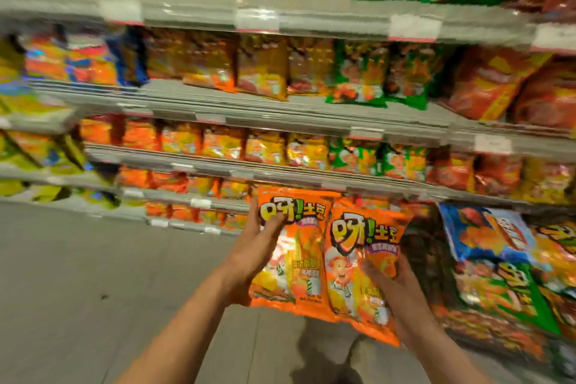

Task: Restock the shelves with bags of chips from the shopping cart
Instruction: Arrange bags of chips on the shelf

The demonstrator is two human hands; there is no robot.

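**A:** ok so what are the hands doing here?

**B:** closest in, two bare forearms reach forward. The left hand (260, 246) grips the left orange chip bag (291, 254) along its left edge, fingers curled over the front near the top. The right hand (393, 277) is closed on the right orange chip bag (363, 268), thumb across the front, fingers behind.

**A:** the bags apart or touching?

**B:** side by side, upright, the right one overlapping the left one's edge. Both held up in the air over the grey floor (93, 274).

**A:** and further out?

**B:** right of the right hand there's a pile of blue, green and orange snack bags (498, 262), probably the cart, but it's too blurry to tell. Beyond and above the hands, grey shelves (280, 121) packed with orange, green and red bags, all smeared by motion blur.
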